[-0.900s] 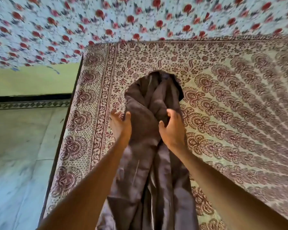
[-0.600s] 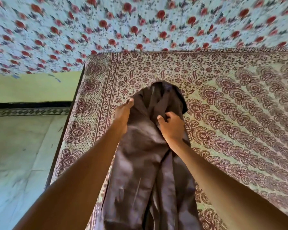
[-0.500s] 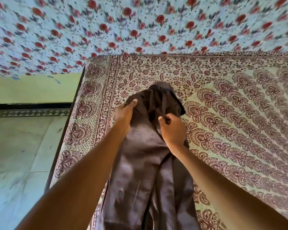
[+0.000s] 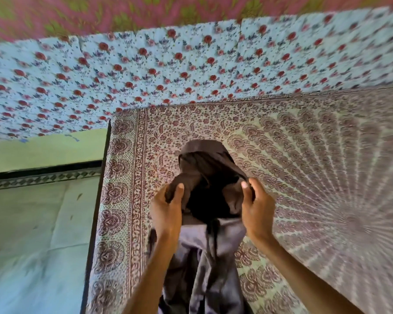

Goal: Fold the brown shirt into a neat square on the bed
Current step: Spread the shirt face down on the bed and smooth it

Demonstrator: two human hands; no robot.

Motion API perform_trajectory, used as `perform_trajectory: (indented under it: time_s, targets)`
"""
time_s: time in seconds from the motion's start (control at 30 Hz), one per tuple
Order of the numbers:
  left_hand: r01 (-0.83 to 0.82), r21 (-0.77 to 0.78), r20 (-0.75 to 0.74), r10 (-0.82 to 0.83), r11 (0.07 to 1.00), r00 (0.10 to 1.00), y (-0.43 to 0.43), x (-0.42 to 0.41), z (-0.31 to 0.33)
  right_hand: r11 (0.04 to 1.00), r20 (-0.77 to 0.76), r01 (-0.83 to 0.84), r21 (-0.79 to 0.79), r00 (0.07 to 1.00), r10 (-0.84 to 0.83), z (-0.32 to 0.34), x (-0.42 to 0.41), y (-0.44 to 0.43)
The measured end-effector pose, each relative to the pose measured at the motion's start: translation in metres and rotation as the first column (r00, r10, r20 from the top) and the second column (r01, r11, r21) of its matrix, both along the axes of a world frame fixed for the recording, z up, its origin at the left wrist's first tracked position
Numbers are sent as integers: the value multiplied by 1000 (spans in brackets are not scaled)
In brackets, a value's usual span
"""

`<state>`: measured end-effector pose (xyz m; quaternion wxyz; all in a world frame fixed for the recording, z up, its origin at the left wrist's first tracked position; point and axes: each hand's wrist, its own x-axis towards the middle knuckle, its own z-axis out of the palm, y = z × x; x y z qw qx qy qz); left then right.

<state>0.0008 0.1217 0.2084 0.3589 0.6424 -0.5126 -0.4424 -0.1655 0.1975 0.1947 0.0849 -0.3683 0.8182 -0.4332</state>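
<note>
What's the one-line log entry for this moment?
phase: fold not done | left hand: grips shirt | right hand: grips shirt | shirt: bunched, on bed

Illumination: bright, soft and even. Shadow: one deep dark pocket inside the brown shirt (image 4: 204, 168). Sharpness: motion blur smears the bed (image 4: 327, 177) print at right and the floral cloth (image 4: 145, 64) above. Wide-angle lens bows straight edges

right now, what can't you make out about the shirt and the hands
Head view only.
- brown shirt: its lower part is cut off by the bottom edge.
- Its opening between the hands: lost in deep shadow.
- left hand and right hand: fingertips hidden in the cloth they grip.
</note>
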Motion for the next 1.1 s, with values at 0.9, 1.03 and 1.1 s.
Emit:
perform_trajectory:
  time_s: [0.9,1.03,1.1]
  targets:
    - [-134,-365,7,146,921,989,402,10,306,914,-34,395,-97,916,-399,292,-77,525]
    - [-146,-470,-46,141,871,989,444,5,336,838,131,471,-276,882,-453,324,-75,556]
    - [-231,-567,-107,208,790,972,461,9,358,788,-6,502,-357,842,-539,345,-75,571]
